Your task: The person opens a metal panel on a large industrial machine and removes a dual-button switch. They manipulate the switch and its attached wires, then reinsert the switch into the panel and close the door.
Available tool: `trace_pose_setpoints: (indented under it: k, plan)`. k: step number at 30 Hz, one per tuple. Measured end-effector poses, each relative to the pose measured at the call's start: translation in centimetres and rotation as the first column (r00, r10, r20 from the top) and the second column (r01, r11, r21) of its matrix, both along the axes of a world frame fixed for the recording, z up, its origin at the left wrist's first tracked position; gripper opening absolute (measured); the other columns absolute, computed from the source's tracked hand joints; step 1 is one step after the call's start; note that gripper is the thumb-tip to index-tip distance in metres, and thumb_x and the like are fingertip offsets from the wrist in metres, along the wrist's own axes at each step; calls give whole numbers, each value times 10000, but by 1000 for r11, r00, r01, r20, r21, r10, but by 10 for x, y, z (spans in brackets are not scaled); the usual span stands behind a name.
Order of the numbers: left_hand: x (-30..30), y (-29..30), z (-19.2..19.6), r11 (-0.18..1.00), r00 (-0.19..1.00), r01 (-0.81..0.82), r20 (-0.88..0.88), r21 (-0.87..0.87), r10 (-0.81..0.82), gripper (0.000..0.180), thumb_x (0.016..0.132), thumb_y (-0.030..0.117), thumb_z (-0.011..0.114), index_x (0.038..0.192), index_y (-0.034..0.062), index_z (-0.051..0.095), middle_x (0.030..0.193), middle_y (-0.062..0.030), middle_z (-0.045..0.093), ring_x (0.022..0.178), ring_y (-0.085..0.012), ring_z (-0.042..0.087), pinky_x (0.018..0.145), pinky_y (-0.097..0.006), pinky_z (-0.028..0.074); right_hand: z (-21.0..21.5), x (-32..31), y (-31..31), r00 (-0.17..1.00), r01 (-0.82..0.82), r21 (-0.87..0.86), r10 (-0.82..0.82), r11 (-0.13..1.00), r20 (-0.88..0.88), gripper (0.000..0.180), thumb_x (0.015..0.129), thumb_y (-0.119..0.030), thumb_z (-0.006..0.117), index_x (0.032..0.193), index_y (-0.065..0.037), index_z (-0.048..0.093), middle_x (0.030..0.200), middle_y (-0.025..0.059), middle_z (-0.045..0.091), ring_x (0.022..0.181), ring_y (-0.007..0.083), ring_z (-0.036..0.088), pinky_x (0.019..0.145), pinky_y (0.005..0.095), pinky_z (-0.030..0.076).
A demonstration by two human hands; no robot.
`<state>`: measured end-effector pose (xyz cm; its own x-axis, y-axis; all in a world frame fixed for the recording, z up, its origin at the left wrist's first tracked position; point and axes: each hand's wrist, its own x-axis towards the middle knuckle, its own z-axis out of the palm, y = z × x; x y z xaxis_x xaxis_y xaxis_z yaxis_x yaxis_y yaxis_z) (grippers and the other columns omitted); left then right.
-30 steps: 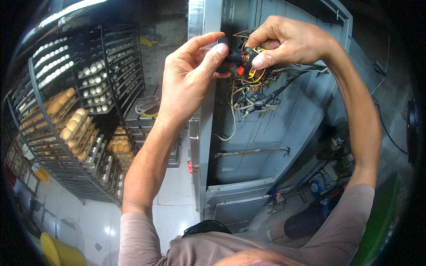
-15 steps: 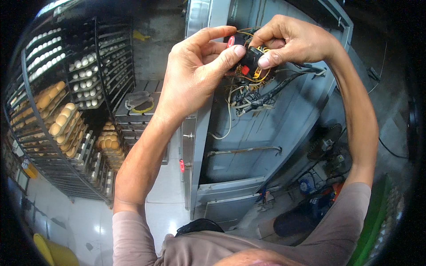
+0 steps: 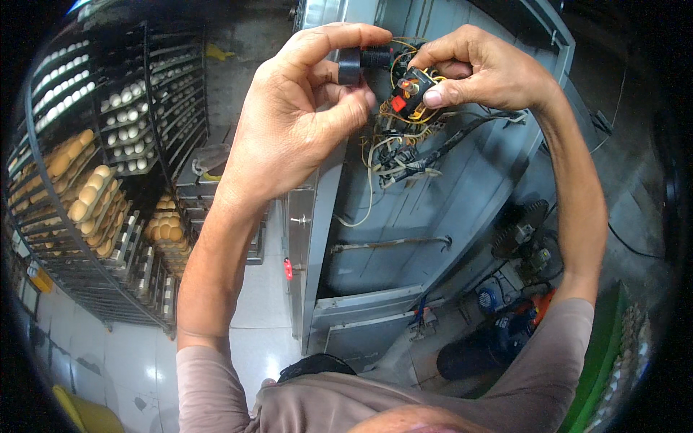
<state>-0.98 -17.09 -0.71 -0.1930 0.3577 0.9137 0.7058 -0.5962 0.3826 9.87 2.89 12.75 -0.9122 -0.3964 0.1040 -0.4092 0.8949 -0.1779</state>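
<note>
At the top centre of the frame, our left hand [image 3: 299, 119] pinched a black knob [image 3: 351, 66], while our right hand [image 3: 482, 68] clamped a wired switch block [image 3: 411, 92].

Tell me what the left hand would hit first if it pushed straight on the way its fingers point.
Likely the right hand and the black switch block it pinches; the left hand, holding a black knob, points right at them. Depth is unclear.
</note>
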Motion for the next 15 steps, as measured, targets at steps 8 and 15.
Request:
trace_pose_setpoints:
  k: [8, 15]
  plan:
    - [-4, 2, 5, 862, 820, -464, -271, 203, 505, 378, 983, 179, 615, 1301, 1, 516, 900, -33, 636, 785, -84, 589, 695, -240, 484, -8, 5, -1, 998, -26, -88, 21, 996, -60, 383, 851, -184, 772, 1129, 55, 663, 956, 48, 703, 870, 73, 629, 769, 228, 508]
    - [-2, -7, 14, 851, 801, -521, -307, 67, 514, 289, 995, 246, 603, 1152, 9, 549, 733, -36, 563, 628, -76, 523, 544, -257, 419, -15, 0, 5, 997, -68, -176, 59, 982, -57, 376, 857, -133, 763, 1157, 60, 646, 1025, 67, 704, 948, 94, 641, 852, 242, 523]
